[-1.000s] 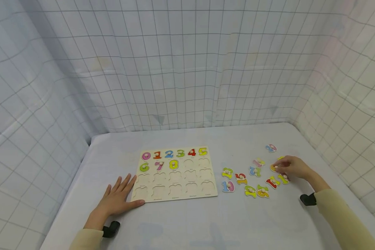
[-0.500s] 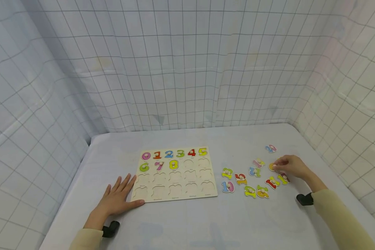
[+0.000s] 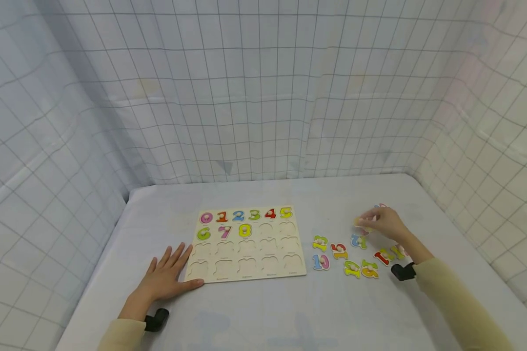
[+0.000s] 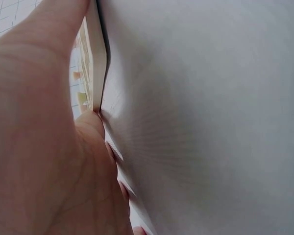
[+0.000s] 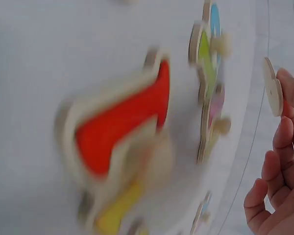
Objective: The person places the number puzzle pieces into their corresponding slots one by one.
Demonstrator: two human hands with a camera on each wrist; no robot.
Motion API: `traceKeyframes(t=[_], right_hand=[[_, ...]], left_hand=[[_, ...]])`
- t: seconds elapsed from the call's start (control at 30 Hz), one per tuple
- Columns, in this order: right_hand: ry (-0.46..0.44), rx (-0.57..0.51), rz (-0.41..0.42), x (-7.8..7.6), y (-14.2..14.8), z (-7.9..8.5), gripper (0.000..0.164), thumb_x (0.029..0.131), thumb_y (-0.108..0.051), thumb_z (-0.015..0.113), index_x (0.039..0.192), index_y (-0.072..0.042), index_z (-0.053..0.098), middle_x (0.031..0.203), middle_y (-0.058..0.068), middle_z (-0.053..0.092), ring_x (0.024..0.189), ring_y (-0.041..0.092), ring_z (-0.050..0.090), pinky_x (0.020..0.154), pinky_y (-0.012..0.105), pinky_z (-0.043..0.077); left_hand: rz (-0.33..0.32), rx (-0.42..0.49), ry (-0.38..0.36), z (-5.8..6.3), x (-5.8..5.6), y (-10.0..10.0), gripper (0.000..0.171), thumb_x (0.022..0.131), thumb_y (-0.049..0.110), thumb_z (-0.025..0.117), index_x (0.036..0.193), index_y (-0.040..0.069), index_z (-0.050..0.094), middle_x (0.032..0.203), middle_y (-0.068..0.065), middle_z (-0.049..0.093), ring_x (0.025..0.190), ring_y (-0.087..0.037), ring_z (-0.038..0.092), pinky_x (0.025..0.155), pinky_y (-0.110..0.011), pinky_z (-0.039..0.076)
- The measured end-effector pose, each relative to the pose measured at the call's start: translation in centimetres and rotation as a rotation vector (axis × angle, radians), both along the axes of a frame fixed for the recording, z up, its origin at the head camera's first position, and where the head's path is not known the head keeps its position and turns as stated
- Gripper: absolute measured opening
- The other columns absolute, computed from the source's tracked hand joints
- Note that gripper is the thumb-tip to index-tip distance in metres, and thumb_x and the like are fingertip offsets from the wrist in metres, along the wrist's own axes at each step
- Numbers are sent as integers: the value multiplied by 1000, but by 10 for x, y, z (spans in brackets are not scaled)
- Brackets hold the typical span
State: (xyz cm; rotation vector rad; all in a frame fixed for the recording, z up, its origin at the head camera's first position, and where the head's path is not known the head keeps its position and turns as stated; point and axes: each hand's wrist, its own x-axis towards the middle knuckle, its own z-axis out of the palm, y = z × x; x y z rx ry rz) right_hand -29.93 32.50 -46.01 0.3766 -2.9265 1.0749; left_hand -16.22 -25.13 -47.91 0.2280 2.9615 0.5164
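Note:
In the head view, a wooden number puzzle board (image 3: 263, 278) lies on the table, its upper slots filled with the pieces 0 to 8. My left hand (image 3: 164, 278) rests flat at its left edge, thumb along the near corner and fingers spread. The left wrist view shows the board's side (image 4: 99, 63) against that hand (image 4: 39, 127). Lifted off the table at the right, an orange number piece (image 3: 357, 221) is pinched in my right hand (image 3: 386, 224). From the right wrist, only the bare wooden back of this piece (image 5: 274, 90) shows; its numeral is hidden.
Loose number pieces lie right of the board, among them a 15 (image 3: 339, 251), a 10 (image 3: 321, 262) and a red-and-yellow one (image 3: 384, 256). A blue-and-pink piece (image 3: 381, 205) is partly behind my right hand. Gridded white cloth (image 3: 263, 97) encloses the table's back and sides.
My right hand has picked up the orange number piece from the right of the pile and carried it left, over the other pieces. The left hand stays on the board's edge.

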Motion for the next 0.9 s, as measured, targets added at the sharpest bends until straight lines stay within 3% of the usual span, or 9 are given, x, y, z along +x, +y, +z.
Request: traceKeyframes(t=[0.2,0.4,0.63,0.9], right_hand=[[-23,-140,-69,-5,-82,-4,37,81,-41,74,96,-7,74,87,5,62,71,20,49,56,29,39],[-66,-253,-55,-3,-164,-8,29,79,-34,78,90,-8,75,79,2,63,68,20,46,53,27,34],[-84,-137,-38,-6,-224,-17,25,73,-38,82,81,-15,76,72,-5,60,62,13,51,51,24,38],[-85,-83,-25,-6,-249,-16,21,74,-36,81,77,-18,73,73,-7,59,64,11,53,52,27,41]], left_hand=[[-1,32,10,-4,0,-2,105,75,70,62,151,7,26,154,-20,18,138,-47,5,103,-68,0],[3,35,3,-8,-1,-3,106,75,71,61,151,8,24,155,-19,16,139,-46,4,103,-67,0],[6,24,8,-4,1,-1,105,75,69,62,151,7,26,154,-20,18,138,-47,6,103,-68,2],[-1,5,-10,1,0,-1,105,76,71,59,151,7,23,155,-20,15,139,-47,5,103,-68,1]])
